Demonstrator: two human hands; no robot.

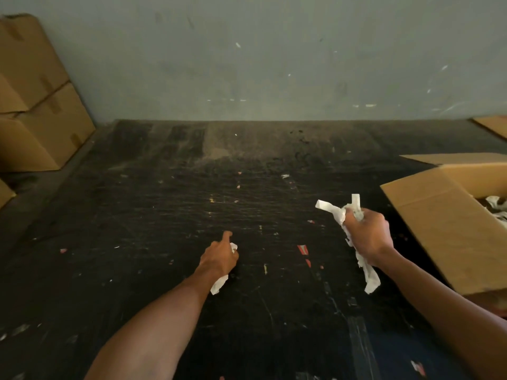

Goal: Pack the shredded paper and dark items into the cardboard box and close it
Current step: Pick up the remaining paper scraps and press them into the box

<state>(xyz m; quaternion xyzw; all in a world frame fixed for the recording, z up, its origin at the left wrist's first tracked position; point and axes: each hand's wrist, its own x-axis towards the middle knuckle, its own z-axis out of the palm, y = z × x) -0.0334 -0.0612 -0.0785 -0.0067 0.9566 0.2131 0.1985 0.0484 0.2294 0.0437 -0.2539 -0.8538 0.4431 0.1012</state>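
Two stacked plain brown cardboard cartons (35, 105) stand far left against the wall. On the scuffed black bench (164, 187), the left hand (219, 259) is closed on a small crumpled white paper strip (219, 285), forefinger pointing out. The right hand (369, 234) is clamped on a bigger bunch of limp white shredded paper (336, 212), just beside the open brown cardboard box (439, 229). Carry both loads well over the rim before letting go; light strips drift. What seems more paper lies inside.
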